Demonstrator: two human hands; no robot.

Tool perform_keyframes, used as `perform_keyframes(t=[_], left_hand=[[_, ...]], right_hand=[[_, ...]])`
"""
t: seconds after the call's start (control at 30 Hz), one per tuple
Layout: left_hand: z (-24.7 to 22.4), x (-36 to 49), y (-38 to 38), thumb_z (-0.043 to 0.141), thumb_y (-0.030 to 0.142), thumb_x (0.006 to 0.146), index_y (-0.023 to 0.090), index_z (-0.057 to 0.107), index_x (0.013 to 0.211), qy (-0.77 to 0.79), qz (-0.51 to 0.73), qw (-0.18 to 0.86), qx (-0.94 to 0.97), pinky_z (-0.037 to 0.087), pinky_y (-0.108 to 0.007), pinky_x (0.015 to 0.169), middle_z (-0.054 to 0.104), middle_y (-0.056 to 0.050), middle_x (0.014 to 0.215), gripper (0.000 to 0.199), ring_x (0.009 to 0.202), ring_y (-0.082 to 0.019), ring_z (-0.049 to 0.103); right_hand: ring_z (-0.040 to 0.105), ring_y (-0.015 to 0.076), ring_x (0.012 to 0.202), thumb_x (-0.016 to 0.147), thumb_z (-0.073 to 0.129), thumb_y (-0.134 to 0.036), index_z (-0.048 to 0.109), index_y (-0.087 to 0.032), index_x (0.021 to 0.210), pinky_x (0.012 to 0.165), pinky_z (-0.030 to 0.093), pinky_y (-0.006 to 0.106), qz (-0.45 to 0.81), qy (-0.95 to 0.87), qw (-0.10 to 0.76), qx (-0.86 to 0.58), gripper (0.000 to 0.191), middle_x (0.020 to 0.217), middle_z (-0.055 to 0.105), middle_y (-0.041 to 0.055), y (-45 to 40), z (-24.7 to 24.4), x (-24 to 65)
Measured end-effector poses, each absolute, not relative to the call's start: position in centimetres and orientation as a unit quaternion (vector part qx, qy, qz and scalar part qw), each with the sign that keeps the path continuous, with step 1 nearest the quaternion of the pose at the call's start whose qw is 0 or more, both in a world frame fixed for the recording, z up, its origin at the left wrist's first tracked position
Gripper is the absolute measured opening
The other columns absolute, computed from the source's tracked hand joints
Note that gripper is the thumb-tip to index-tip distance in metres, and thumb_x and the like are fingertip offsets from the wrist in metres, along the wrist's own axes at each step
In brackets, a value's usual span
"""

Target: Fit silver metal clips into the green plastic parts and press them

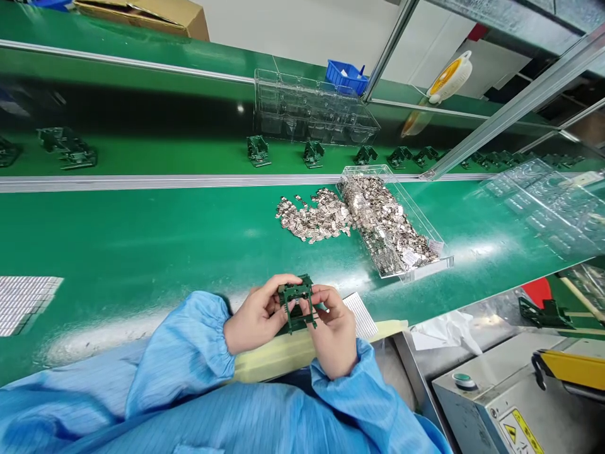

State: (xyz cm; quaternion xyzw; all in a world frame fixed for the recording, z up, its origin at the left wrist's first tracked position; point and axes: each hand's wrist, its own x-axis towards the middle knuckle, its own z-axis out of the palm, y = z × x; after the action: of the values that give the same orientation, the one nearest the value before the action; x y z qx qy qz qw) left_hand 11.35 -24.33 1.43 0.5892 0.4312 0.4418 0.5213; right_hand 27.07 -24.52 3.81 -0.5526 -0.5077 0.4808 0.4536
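Note:
Between my two hands, just above the bench's front edge, is a dark green plastic frame part [297, 291] with an open middle and thin legs. My left hand [255, 318] grips its left side, the thumb reaching in toward the opening. On the right side, my right hand [333, 328] pinches the same part with thumb and fingers. Whether a small piece sits between the fingertips cannot be made out. Beyond the hands, a loose heap of small silvery metal pieces [314, 217] lies on the green bench, spilling from a clear plastic bin [425, 268] full of them.
Similar green parts [258, 151] stand in a row on the strip behind the metal rail [142, 183]. Clear trays [312, 110] stand behind them. A silvery ribbed sheet [28, 302] lies at left, another [360, 315] by my right hand. At lower right is a grey machine [472, 391].

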Motion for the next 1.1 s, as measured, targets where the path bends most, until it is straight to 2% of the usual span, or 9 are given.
perform_keyframes(t=[0.13,0.23,0.43,0.57,0.73,0.97,1.1], left_hand=[[1.6,11.7,-24.6,0.060,0.038,0.089,0.020,0.056,0.120,0.436,0.457,0.527,0.568,0.046,-0.019,0.051,0.058,-0.002,0.077,0.036,0.057,-0.011,0.051],[1.7,11.9,-24.8,0.060,0.039,0.089,0.020,0.056,0.119,0.432,0.471,0.539,0.550,0.047,-0.020,0.051,0.059,-0.002,0.077,0.036,0.055,-0.011,0.052],[2.3,12.2,-25.1,0.060,0.038,0.088,0.020,0.057,0.116,0.442,0.478,0.538,0.536,0.047,-0.020,0.051,0.060,-0.002,0.077,0.033,0.055,-0.011,0.053],[2.9,12.4,-25.5,0.060,0.033,0.088,0.020,0.056,0.114,0.450,0.467,0.533,0.543,0.047,-0.020,0.051,0.059,-0.002,0.077,0.030,0.057,-0.011,0.053],[3.9,12.9,-26.2,0.053,0.024,0.089,0.020,0.054,0.115,0.460,0.439,0.513,0.577,0.045,-0.019,0.053,0.058,0.000,0.077,0.027,0.058,-0.011,0.052],[4.6,15.2,-27.4,0.054,0.016,0.086,0.022,0.054,0.115,0.433,0.406,0.481,0.645,0.048,-0.019,0.064,0.065,-0.002,0.091,0.029,0.073,-0.012,0.060],[4.3,17.3,-28.3,0.053,0.013,0.084,0.022,0.055,0.114,0.398,0.377,0.495,0.674,0.049,-0.019,0.064,0.065,-0.001,0.092,0.031,0.072,-0.011,0.060]], right_hand=[[0.058,0.0155,0.066,0.074,0.074,-0.036,0.060,-0.019,0.078,0.059,0.050,0.026,0.533,-0.450,0.465,-0.545,0.022,0.077,0.062,0.0027,-24.7,3.7,26.8],[0.058,0.0150,0.060,0.070,0.078,-0.034,0.059,-0.019,0.075,0.053,0.050,0.025,0.555,-0.420,0.473,-0.540,0.025,0.071,0.062,0.0015,-24.9,3.8,26.6],[0.062,0.0158,0.063,0.064,0.081,-0.031,0.059,-0.019,0.068,0.057,0.054,0.026,0.559,-0.394,0.501,-0.531,0.025,0.076,0.066,0.0033,-25.1,4.2,26.3],[0.059,0.0137,0.056,0.062,0.081,-0.028,0.058,-0.019,0.065,0.052,0.053,0.026,0.569,-0.379,0.515,-0.516,0.024,0.069,0.065,0.0010,-25.5,4.7,26.4],[0.060,0.0142,0.059,0.060,0.081,-0.024,0.057,-0.020,0.064,0.054,0.051,0.024,0.572,-0.354,0.531,-0.515,0.025,0.068,0.066,0.0000,-26.3,5.1,26.7],[0.054,0.0122,0.058,0.062,0.080,-0.026,0.058,-0.019,0.064,0.055,0.046,0.022,0.520,-0.336,0.572,-0.538,0.023,0.062,0.061,-0.0012,-29.3,4.8,29.2],[0.054,0.0126,0.060,0.065,0.079,-0.030,0.057,-0.019,0.065,0.056,0.045,0.023,0.495,-0.307,0.591,-0.558,0.025,0.064,0.060,-0.0009,-31.9,4.0,31.0]])
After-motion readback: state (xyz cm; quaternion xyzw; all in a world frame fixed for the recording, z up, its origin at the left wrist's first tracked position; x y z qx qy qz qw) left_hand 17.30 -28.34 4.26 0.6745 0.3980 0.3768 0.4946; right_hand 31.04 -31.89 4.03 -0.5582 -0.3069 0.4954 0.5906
